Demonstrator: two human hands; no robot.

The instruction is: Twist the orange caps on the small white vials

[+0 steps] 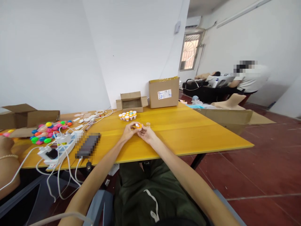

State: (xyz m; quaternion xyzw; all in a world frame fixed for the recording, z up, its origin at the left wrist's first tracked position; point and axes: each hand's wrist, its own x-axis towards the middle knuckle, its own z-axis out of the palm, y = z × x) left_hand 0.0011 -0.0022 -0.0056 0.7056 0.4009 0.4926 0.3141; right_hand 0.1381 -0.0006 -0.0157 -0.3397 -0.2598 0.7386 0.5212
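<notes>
My left hand (128, 131) and my right hand (146, 134) meet over the table, their fingers closed around a small orange-and-white round piece (138, 126). Its exact kind is too small to make out. Just beyond my right fingers stands a small clear plastic piece (148, 124). Farther back, a cluster of several small white, orange and yellow pieces (127, 115) stands close together on the yellow table (183, 128).
An open cardboard box (131, 103) and a closed carton (164, 93) stand at the back. To the left are colourful balls (48, 133), a power strip (68, 149) with tangled cables and a pixelated dark device (88, 146). Another person's arm (8, 166) shows far left.
</notes>
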